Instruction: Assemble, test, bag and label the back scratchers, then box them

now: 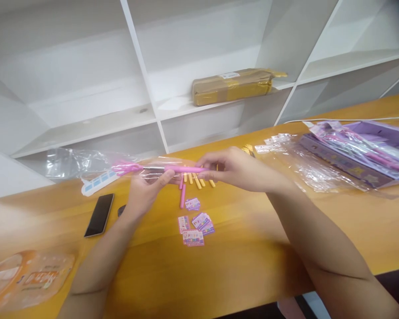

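A long pink pen-like stick (186,169) with a silver section and a frilly pink end (128,167) lies level between my hands, inside or behind a clear plastic bag (76,161). My left hand (146,188) grips it from below near the silver section, thumb on top. At its right end, my right hand (231,168) pinches the stick with fingers and thumb; whether bag film is in that pinch I cannot tell. Below them on the table are a pink stick (182,196), several yellow sticks (197,181) and small printed cards (193,238).
A purple box (346,166) with packaged pink items stands at right, beside a heap of clear bags (314,173). Leftward lie a phone (99,215), a white power strip (101,181) and an orange-and-clear pouch (40,279). A taped parcel (234,87) sits on the white shelf behind.
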Demonstrator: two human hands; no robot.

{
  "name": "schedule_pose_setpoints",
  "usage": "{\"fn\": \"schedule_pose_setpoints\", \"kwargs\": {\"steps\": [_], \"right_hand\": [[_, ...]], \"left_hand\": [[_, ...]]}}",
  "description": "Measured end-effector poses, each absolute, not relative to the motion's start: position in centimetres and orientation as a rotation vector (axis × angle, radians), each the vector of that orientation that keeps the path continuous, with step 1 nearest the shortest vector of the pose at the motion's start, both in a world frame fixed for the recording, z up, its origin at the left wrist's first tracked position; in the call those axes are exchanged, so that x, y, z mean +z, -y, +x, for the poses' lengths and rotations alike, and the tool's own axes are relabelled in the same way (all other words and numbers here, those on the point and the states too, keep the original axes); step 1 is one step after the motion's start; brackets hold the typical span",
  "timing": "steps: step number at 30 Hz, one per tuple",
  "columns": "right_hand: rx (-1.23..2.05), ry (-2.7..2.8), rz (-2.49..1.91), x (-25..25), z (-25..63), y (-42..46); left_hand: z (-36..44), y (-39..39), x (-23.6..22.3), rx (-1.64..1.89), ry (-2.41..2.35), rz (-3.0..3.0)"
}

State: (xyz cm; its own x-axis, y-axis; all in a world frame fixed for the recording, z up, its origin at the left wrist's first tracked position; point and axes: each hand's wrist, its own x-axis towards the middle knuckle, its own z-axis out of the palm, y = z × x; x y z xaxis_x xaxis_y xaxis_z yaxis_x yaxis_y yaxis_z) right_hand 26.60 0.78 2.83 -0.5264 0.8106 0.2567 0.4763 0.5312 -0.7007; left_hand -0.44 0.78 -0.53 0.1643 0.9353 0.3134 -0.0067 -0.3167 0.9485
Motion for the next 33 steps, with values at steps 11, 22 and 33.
{"fn": "schedule_pose_setpoints", "kwargs": {"steps": [11, 22, 33], "right_hand": [[0.749, 2.155, -0.982, 3.0, 27.1, -1.2], [0.619, 2.138, -0.787, 1.5, 25.1, -1.5], [0.643, 2.183, -0.807, 2.4, 26.3, -1.0]], "left_hand": [[-0.9, -0.9, -0.1, 1.325, -0.88, 1.512], [0.6, -0.1, -1.6, 1.041, -0.906, 1.577], [-0.3, 0.0, 0.1, 1.176, -0.978, 1.593]]}}
